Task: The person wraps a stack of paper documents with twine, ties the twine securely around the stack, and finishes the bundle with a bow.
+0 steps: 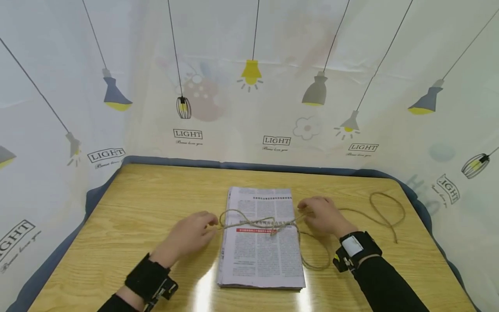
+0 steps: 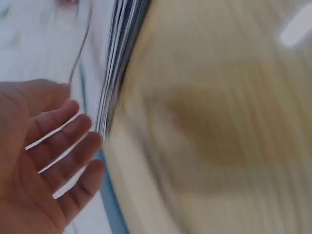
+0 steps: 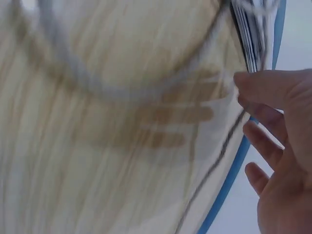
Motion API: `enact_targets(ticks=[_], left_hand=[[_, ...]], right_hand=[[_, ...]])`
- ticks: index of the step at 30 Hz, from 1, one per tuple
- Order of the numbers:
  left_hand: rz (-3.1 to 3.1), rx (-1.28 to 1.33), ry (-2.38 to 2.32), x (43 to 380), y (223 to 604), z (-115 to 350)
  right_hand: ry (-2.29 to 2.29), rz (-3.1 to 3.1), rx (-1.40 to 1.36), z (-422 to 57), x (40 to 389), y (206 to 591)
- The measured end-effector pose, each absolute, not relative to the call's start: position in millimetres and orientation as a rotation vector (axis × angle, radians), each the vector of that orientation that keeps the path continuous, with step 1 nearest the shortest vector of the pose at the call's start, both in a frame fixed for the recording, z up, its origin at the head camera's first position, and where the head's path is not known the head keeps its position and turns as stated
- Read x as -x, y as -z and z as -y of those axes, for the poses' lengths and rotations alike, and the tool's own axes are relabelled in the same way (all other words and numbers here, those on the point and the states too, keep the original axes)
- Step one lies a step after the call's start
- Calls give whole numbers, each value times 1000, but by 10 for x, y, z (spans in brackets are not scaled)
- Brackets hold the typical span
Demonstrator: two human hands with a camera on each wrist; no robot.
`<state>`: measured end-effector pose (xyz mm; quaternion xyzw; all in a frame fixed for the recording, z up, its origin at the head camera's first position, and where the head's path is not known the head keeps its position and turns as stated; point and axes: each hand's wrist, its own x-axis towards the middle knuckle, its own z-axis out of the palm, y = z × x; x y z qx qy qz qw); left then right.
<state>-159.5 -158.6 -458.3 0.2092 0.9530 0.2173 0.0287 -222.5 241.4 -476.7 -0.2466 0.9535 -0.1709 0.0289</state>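
Note:
A stack of newspapers (image 1: pixel 261 262) lies flat on the wooden table, with tan twine (image 1: pixel 319 268) looped and crossed over its upper half. At the stack's left edge my left hand (image 1: pixel 189 236) pinches one part of the twine (image 2: pixel 81 48) between thumb and index finger, its other fingers loosely bent. My right hand (image 1: pixel 325 216), just beyond the right edge, pinches another part with thumb and forefinger. Between the hands the twine forms a loose loop and crossing above the printed page. In the right wrist view a slack loop hangs blurred near the camera.
A loose tail of twine (image 1: pixel 401 212) curls over the right side of the wooden table (image 1: pixel 156 195). Behind the table's dark blue edge (image 1: pixel 273 166) hangs a pale curtain (image 1: pixel 234 151) printed with lamps. Black bands with small cameras circle both wrists.

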Motion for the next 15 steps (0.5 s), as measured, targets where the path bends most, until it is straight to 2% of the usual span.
enact_targets(ticks=[4, 7, 11, 15], left_hand=[[-3002, -790, -623, 1648, 4720, 1112], [-3107, -798, -541, 1685, 4820, 941], [-3118, -748, -501, 1695, 4842, 966], [-3004, -675, -573, 1682, 4730, 1252]], right_hand=[[570, -2921, 787, -2324, 2224, 4787], [654, -2864, 738, -2314, 2221, 4789], [827, -2753, 713, -2351, 2232, 4763], [913, -2747, 707, -2430, 2251, 4730]])
